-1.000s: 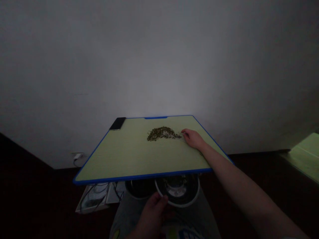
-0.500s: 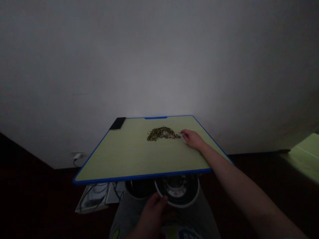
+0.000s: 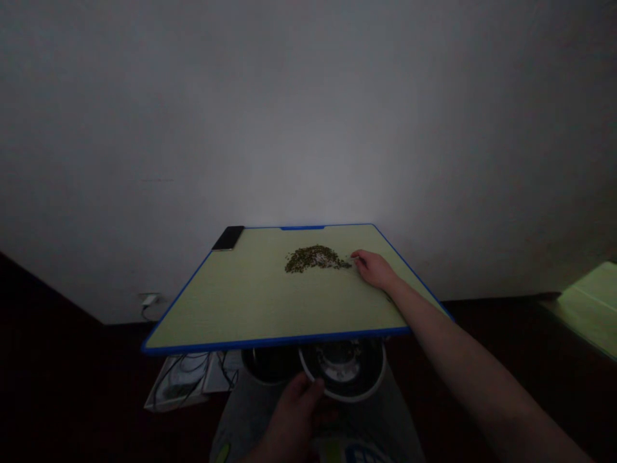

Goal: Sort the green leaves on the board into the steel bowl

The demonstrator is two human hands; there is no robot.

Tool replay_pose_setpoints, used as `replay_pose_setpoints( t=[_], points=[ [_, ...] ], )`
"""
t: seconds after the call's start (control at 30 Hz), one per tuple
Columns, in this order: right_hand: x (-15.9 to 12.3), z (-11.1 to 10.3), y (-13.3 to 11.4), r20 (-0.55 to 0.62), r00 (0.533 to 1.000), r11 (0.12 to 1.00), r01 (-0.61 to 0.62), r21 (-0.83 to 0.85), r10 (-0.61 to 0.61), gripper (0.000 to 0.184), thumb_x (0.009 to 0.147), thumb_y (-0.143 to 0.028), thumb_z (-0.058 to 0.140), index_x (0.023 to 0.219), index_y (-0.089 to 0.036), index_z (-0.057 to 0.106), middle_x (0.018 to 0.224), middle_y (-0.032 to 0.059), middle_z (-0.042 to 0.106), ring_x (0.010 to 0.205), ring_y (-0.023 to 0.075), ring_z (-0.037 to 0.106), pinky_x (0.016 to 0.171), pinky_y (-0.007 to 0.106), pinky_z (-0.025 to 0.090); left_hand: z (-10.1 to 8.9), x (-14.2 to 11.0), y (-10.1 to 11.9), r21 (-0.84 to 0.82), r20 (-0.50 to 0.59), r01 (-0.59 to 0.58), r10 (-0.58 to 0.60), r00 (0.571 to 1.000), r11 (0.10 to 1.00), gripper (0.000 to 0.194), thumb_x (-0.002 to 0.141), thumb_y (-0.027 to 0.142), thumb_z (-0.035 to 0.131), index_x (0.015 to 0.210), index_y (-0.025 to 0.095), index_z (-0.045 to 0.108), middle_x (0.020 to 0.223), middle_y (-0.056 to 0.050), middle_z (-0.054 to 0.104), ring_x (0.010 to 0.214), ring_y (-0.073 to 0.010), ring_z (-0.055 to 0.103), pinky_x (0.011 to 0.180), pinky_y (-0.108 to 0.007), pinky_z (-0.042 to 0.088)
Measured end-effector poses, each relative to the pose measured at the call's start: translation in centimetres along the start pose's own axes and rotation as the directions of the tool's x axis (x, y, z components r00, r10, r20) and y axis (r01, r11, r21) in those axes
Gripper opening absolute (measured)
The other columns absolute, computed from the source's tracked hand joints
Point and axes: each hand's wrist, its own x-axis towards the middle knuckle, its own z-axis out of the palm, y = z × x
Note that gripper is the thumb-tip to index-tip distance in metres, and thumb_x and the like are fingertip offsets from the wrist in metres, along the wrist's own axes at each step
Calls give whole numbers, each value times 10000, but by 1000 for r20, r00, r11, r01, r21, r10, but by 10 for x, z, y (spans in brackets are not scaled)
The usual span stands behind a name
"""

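so my right hand (image 3: 373, 267) is up on the table, and the pile of small greenish-brown grains (image 3: 308, 258) lies straight off my fingertips to the left, almost touching. its long axis runs side to side, bowed a bit toward the wall (image 3: 308, 116), with the thin tail pointing at my pinch. right's clearly the nearer hand. thumb and finger are closed on some pale sliver (image 3: 355, 258), too dim and tiny to say what it is.

left hand (image 3: 292, 411) is way lower, below the near edge, thumb clamped over the rim of a metal bowl (image 3: 354, 398) sitting about at my lap. second bowl (image 3: 260, 380) is tucked just left of that one.

the tabletop (image 3: 241, 296) is pale and flat with blue edging, far side near the wall. black phone (image 3: 228, 238) lies flat in the far left corner, well apart from the grains. room's pretty dark tbh: white plug (image 3: 150, 299) low on the wall, box with cables (image 3: 164, 408) down to the left.
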Motion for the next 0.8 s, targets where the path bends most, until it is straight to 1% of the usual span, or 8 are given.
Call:
replay_pose_setpoints(
  t=[0.07, 0.17, 0.27, 0.43, 0.5, 0.57, 0.63, 0.8],
  points=[
    [1, 1, 0, 4, 1000, 1000, 3, 2, -3, 284, 919, -221, 452, 1124, -170, 640, 944, 83, 721, 862, 188, 645, 776, 271, 437, -2, 2, -2, -2, -6, 2, -2, 1000, 1000, 348, 681, 396, 753, 933, 180, 649, 924, -108, 777, 878, -281, 724, 804, -397, 510],
    [1, 2, 0, 3, 1000, 1000, 12, 13, -12, 285, 921, -220, 453, 1132, -173, 638, 983, 87, 719, 892, 189, 646, 801, 274, 442, -5, 6, -6, -18, 0, 7, -7, 1000, 1000, 318, 710, 368, 734, 955, 188, 642, 970, -99, 776, 901, -265, 723, 829, -392, 510],
    [0, 2, -1, 2, 1000, 999, 26, 24, -26, 280, 924, -226, 454, 1129, -180, 639, 1027, 89, 715, 921, 191, 645, 821, 279, 445, -6, 8, -6, -36, 1, -4, 4, 1000, 999, 320, 699, 354, 748, 951, 191, 640, 986, -98, 776, 919, -275, 722, 834, -399, 512],
    [-1, 0, -3, 14, 999, 998, 45, 46, -45, 283, 924, -221, 453, 1128, -170, 641, 1048, 99, 711, 940, 195, 644, 833, 287, 448, -3, 3, -1, 1, -2, 16, -16, 1000, 1000, 280, 741, 358, 706, 956, 192, 634, 946, -93, 785, 905, -274, 727, 820, -389, 511],
    [-1, 0, -2, 11, 998, 997, 54, 57, -55, 285, 924, -229, 452, 1128, -168, 642, 1037, 100, 712, 928, 194, 644, 825, 288, 450, -1, 2, 0, 10, 0, 31, -31, 1000, 999, 268, 758, 355, 688, 963, 190, 632, 959, -101, 783, 923, -277, 723, 827, -395, 509],
    [-1, 0, -2, 13, 998, 996, 60, 64, -61, 289, 926, -235, 448, 1131, -170, 641, 1026, 96, 713, 915, 191, 644, 818, 285, 451, -1, 1, 0, 10, 10, 17, -17, 1000, 1000, 262, 767, 347, 681, 963, 179, 634, 987, -116, 777, 955, -283, 712, 840, -403, 507],
    [0, 1, -1, 19, 998, 996, 57, 65, -58, 289, 925, -236, 450, 1130, -171, 643, 1016, 95, 715, 910, 191, 644, 816, 285, 450, -2, 1, 0, 10, 5, -6, 6, 1000, 1000, 263, 765, 339, 685, 961, 170, 640, 1000, -124, 771, 966, -284, 706, 846, -405, 506],
    [-1, 0, -2, 12, 997, 995, 80, 61, -81, 278, 913, -218, 467, 1121, -170, 646, 1063, 94, 707, 946, 199, 639, 839, 290, 445, -3, 2, -2, 1, -17, -4, 4, 1000, 1000, 292, 741, 363, 706, 961, 179, 651, 995, -119, 773, 925, -280, 714, 833, -407, 506]
  ],
)
